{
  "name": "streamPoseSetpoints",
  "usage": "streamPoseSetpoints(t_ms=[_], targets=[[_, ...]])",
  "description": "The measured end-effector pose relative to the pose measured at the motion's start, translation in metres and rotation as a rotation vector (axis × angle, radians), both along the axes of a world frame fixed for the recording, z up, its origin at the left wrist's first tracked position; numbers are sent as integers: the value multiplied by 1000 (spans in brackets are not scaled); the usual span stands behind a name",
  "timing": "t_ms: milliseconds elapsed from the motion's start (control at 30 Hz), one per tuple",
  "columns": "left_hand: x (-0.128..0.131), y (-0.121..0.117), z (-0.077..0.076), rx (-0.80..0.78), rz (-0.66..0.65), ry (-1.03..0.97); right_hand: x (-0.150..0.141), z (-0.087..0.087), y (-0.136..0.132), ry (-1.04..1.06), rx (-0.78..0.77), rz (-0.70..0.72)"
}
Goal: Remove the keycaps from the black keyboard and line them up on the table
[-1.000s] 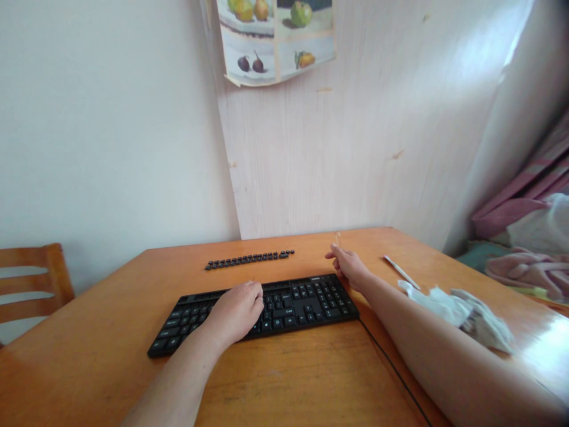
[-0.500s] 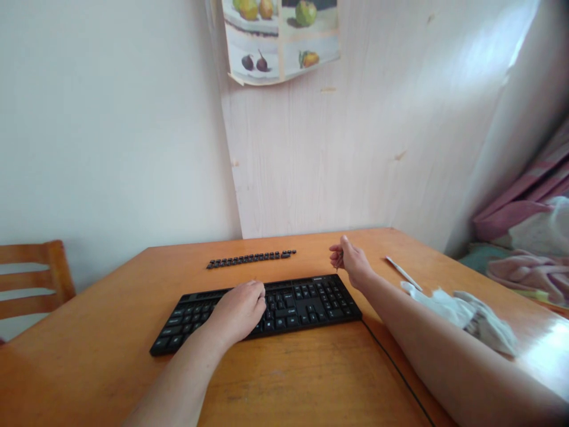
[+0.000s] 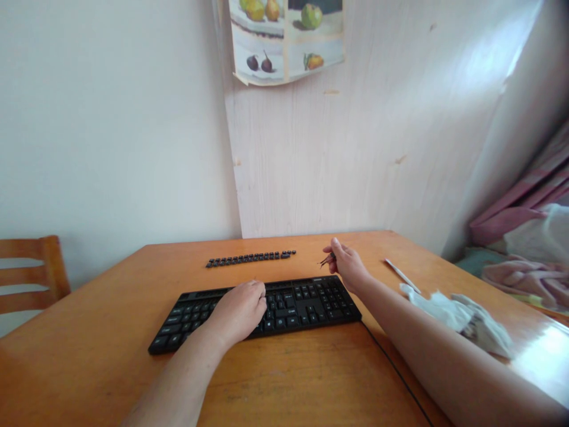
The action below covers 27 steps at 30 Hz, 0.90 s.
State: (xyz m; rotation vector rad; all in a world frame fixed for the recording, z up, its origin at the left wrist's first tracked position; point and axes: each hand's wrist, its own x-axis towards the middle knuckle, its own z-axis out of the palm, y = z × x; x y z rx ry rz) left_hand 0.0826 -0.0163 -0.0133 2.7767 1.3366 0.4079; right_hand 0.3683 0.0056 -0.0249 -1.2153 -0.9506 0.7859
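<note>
A black keyboard (image 3: 311, 308) lies across the table, slightly tilted to my view. My left hand (image 3: 242, 305) rests over its middle keys with fingers curled and pressed together; whatever may be in them is hidden. Just above the keyboard's back right corner, my right hand (image 3: 347, 264) is closed on a small thin two-pronged tool (image 3: 326, 260) like tweezers. Its fine dark tips point left and stand clear of the keyboard. Behind the keyboard, loose black keycaps (image 3: 249, 258) lie in neat rows.
On the wooden table (image 3: 275, 379), a white pen-like stick (image 3: 402, 276) and a crumpled whitish cloth or bag (image 3: 462, 314) lie right of my right arm. A black cable (image 3: 395, 370) runs from the keyboard toward me. A wooden chair (image 3: 53, 270) stands at left; the wall is behind.
My right hand has shifted slightly left and turned, so the two-pronged tool points left instead of down. My left hand stays on the keyboard.
</note>
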Motion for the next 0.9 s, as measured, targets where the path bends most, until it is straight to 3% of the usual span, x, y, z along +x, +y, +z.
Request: streamPoseSetpoints(t_ms=[267, 533, 900], targets=[[0, 0, -2, -12, -3, -36, -15, 4, -9, 48, -102, 237], [4, -6, 0, -5, 40, -43, -22, 5, -15, -13, -83, 406], [4, 0, -14, -144, 51, 90, -24, 9, -20, -180, -93, 475]])
